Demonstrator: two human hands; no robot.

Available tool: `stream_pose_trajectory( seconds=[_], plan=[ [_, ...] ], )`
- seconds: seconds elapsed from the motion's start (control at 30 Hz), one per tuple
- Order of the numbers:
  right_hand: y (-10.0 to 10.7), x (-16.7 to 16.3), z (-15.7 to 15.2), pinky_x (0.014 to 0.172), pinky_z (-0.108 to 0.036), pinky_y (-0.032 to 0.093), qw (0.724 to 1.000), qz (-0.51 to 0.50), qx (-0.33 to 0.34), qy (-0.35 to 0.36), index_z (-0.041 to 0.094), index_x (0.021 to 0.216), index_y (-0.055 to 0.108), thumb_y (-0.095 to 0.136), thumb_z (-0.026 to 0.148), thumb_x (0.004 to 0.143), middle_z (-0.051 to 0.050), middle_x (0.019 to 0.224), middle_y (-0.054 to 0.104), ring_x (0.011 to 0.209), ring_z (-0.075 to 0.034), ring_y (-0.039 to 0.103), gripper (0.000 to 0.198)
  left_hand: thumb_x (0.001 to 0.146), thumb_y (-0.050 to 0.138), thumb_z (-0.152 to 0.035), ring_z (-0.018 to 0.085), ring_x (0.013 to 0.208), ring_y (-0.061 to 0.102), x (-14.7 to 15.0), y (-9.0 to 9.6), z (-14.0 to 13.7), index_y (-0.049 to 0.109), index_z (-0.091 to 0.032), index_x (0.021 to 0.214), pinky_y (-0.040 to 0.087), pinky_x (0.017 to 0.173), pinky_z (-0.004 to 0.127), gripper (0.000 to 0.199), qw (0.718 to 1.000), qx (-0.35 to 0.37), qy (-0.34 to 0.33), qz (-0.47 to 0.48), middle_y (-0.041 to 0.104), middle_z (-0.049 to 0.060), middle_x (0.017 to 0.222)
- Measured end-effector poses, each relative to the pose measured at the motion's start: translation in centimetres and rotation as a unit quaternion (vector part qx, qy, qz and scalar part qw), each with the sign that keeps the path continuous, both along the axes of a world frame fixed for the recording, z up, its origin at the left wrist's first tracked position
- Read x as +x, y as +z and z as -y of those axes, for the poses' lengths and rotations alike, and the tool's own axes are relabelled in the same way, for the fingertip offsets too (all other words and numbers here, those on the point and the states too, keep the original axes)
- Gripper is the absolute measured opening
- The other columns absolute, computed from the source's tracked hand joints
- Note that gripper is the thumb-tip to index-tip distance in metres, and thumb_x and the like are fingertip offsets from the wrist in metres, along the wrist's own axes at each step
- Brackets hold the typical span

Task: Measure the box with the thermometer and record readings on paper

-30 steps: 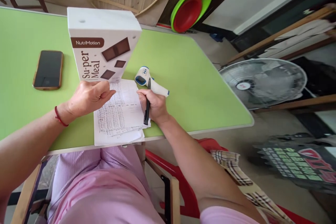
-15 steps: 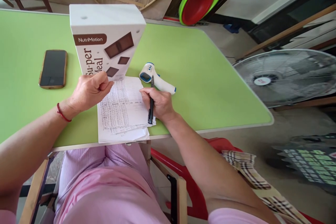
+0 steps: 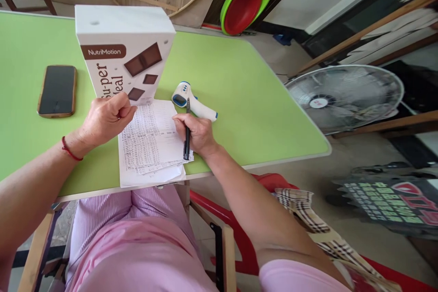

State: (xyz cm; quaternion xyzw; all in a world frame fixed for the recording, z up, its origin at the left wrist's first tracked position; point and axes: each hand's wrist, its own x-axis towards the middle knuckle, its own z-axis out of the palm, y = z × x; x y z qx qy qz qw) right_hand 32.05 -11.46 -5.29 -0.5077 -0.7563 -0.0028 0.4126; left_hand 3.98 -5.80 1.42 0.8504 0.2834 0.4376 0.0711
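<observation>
My right hand [image 3: 196, 134] is closed around a black pen [image 3: 186, 139], over the right part of several stacked sheets of paper [image 3: 150, 143] covered in small handwriting. Loosely fisted, my left hand [image 3: 108, 116] rests at the upper left of the sheets, in front of the lower part of a white "NutriMotion" box [image 3: 118, 48] that stands upright. Nothing shows in that fist, and a red cord bracelet [image 3: 71, 150] circles its wrist. Just beyond the pen lies a white and blue infrared thermometer [image 3: 201, 109], part of it behind the pen.
A phone [image 3: 57, 90] in a brown case lies left on the green table [image 3: 239, 96]. Past the table's right edge stands a fan [image 3: 345, 100]. Green and red basins [image 3: 243, 11] lean behind it. A red plastic chair [image 3: 242, 232] is below right.
The whole scene has shifted left in the picture as my head turned slightly right. Both hands, the pen and the papers keep nearly the same places relative to each other.
</observation>
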Motion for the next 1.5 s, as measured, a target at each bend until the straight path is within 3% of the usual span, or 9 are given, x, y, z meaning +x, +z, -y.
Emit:
stream_pose_trajectory(
  seconds=[0.63,0.73,0.83,1.07,1.3,1.5],
  plan=[
    [-0.3,0.1,-0.1,0.057,-0.035,0.059,1.0,-0.018,-0.011,-0.005,0.026,0.09,0.077,0.054,0.041,0.103,-0.005,0.081,0.081,0.062,-0.021,0.074,0.03,0.08,0.06,-0.004,0.011,0.047,0.033,0.0,0.0,-0.1,0.038,-0.023,0.076,0.031,0.047,0.026,0.029,1.0,-0.007,0.012,-0.002,0.04,-0.007,0.059],
    [-0.5,0.1,-0.2,0.058,-0.035,0.06,1.0,-0.01,-0.011,-0.014,0.026,0.092,0.078,0.053,0.042,0.104,-0.005,0.081,0.081,0.064,-0.021,0.075,0.032,0.085,0.052,-0.003,0.014,0.056,0.046,0.0,0.0,-0.4,0.048,-0.022,0.081,0.038,0.051,0.026,0.02,0.999,0.048,0.024,-0.005,0.054,0.0,0.072],
    [-0.6,0.2,-0.2,0.059,-0.035,0.06,1.0,-0.003,-0.015,-0.022,0.026,0.093,0.078,0.052,0.043,0.104,-0.005,0.083,0.081,0.067,-0.021,0.075,0.033,0.088,0.047,-0.001,0.017,0.069,0.06,-0.1,-0.3,-0.8,0.059,-0.02,0.089,0.047,0.058,0.027,0.023,0.997,0.072,0.022,-0.022,0.065,0.006,0.09],
    [-0.5,0.1,-0.2,0.059,-0.036,0.061,1.0,-0.003,-0.012,-0.015,0.025,0.094,0.077,0.053,0.039,0.102,-0.005,0.081,0.081,0.064,-0.021,0.074,0.029,0.083,0.047,0.005,0.025,0.104,0.069,-0.4,-0.4,-1.1,0.063,-0.021,0.104,0.058,0.091,0.039,0.037,0.993,0.116,-0.002,-0.037,0.07,0.007,0.11],
    [-0.6,0.2,-0.2,0.06,-0.037,0.061,1.0,-0.015,-0.02,-0.008,0.024,0.092,0.077,0.052,0.045,0.104,-0.007,0.083,0.082,0.065,-0.023,0.076,0.035,0.091,0.059,-0.008,0.015,0.069,0.065,-0.2,0.2,0.0,0.066,-0.019,0.105,0.057,0.068,0.029,0.019,0.999,0.015,-0.022,-0.039,0.07,0.008,0.115],
    [-0.7,0.3,-0.3,0.056,-0.032,0.058,1.0,0.009,0.023,-0.005,0.024,0.093,0.077,0.052,0.037,0.106,-0.004,0.079,0.08,0.062,-0.018,0.073,0.031,0.094,0.054,-0.004,0.017,0.079,0.067,-0.2,0.1,-0.1,0.067,-0.019,0.106,0.055,0.067,0.027,0.023,0.997,0.06,-0.013,-0.042,0.071,0.008,0.108]
  ],
)
